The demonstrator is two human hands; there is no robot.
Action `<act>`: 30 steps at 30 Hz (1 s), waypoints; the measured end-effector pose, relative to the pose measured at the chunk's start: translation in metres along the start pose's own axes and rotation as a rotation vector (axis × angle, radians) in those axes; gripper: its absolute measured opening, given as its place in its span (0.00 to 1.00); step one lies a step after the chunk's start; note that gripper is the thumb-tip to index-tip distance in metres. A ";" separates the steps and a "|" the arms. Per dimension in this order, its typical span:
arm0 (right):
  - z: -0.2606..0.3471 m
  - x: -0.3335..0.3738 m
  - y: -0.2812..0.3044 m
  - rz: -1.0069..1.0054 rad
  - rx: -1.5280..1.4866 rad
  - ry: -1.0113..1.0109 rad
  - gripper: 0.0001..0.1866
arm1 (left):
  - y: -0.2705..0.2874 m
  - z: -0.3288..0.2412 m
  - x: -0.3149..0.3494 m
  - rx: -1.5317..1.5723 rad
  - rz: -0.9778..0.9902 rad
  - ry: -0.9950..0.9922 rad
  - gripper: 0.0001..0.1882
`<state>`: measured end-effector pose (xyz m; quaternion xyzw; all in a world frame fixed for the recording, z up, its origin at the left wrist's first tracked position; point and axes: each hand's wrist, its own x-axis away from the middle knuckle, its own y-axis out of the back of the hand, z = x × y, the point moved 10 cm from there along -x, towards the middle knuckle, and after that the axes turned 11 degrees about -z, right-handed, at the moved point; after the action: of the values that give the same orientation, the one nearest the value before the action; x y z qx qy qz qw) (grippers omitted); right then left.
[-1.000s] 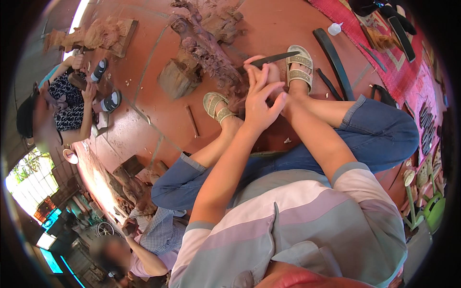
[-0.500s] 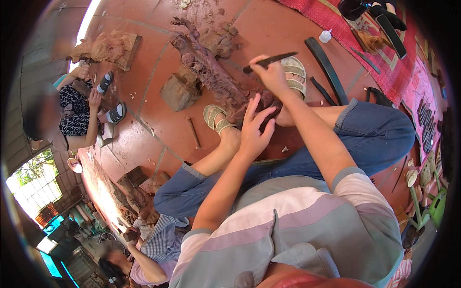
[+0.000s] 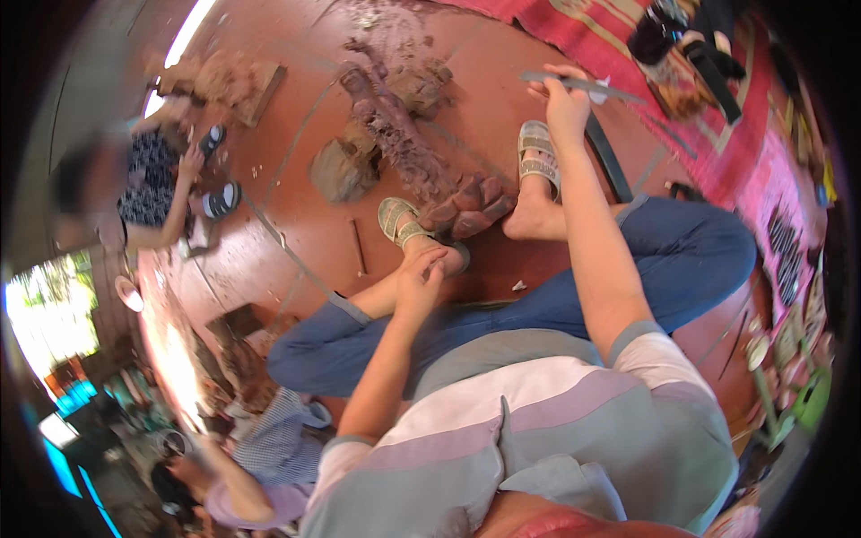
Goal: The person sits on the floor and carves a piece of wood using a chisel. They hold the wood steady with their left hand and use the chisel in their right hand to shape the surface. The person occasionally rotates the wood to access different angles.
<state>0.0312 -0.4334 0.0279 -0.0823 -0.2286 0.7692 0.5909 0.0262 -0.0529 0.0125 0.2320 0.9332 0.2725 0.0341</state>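
A long, knobbly reddish-brown wood carving (image 3: 399,143) lies diagonally on the floor, its rounded, lumpy near end (image 3: 471,206) between my sandalled feet. Raised to the right of the carving, my right hand (image 3: 567,106) is closed around a thin grey file (image 3: 619,92), or a similar flat metal tool. The hand and tool are apart from the wood. My left hand (image 3: 420,280) rests against my left lower leg near the ankle, with loosely bent fingers and nothing visible in it.
Wooden blocks (image 3: 343,170) sit beside the carving. A thin brown stick (image 3: 358,247) lies left of my left foot; a long dark tool (image 3: 610,161) lies right. A red mat (image 3: 583,36) spreads at far right. Two people (image 3: 166,193) (image 3: 242,480) sit at left.
My right hand has lifted the file away from the carving, up and to the right. My left hand has let go of the carving's near end and moved down-left to my leg.
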 end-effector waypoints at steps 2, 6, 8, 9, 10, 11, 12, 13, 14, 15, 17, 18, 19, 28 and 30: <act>0.013 -0.008 0.011 -0.042 0.035 0.036 0.09 | -0.015 -0.001 0.000 -0.066 0.065 -0.075 0.12; 0.036 -0.001 0.000 -0.021 -0.079 0.011 0.09 | -0.020 -0.018 0.016 -0.192 0.099 -0.238 0.12; 0.047 0.005 -0.010 0.010 -0.107 0.025 0.08 | -0.024 -0.020 0.027 -0.302 0.119 -0.367 0.12; 0.053 0.009 -0.013 0.038 -0.105 0.044 0.08 | -0.025 -0.019 0.030 -0.289 0.139 -0.356 0.13; 0.061 0.011 -0.015 0.061 -0.105 0.065 0.08 | -0.026 -0.019 0.032 -0.277 0.162 -0.348 0.13; 0.071 0.013 -0.018 0.080 -0.069 0.122 0.08 | -0.029 -0.020 0.033 -0.267 0.188 -0.342 0.13; 0.078 0.021 -0.025 0.114 -0.065 0.098 0.08 | -0.029 -0.017 0.035 -0.279 0.183 -0.322 0.14; 0.087 0.030 -0.030 0.146 -0.062 0.073 0.09 | -0.029 -0.012 0.037 -0.292 0.179 -0.303 0.14; 0.094 0.038 -0.036 0.177 -0.058 0.048 0.09 | -0.028 -0.009 0.039 -0.306 0.176 -0.283 0.15; 0.102 0.044 -0.037 0.178 -0.068 0.062 0.10 | -0.029 -0.007 0.042 -0.304 0.193 -0.256 0.15; 0.115 0.056 -0.043 0.190 -0.107 0.062 0.10 | -0.031 -0.007 0.048 -0.304 0.226 -0.199 0.16; 0.122 0.062 -0.047 0.195 -0.128 0.061 0.10 | -0.031 -0.008 0.052 -0.317 0.238 -0.192 0.17; 0.126 0.066 -0.052 0.205 -0.151 0.047 0.11 | -0.031 -0.010 0.056 -0.331 0.249 -0.185 0.17; 0.188 0.106 -0.078 0.233 -0.323 0.157 0.06 | -0.010 -0.081 0.081 -0.330 0.112 -0.441 0.19; 0.208 0.103 -0.074 0.225 -0.355 0.181 0.06 | -0.008 -0.092 0.083 -0.291 0.082 -0.474 0.19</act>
<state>-0.0166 -0.3738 0.2596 -0.2786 -0.2960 0.7674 0.4959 -0.0683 -0.0668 0.0919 0.3194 0.8401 0.3429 0.2732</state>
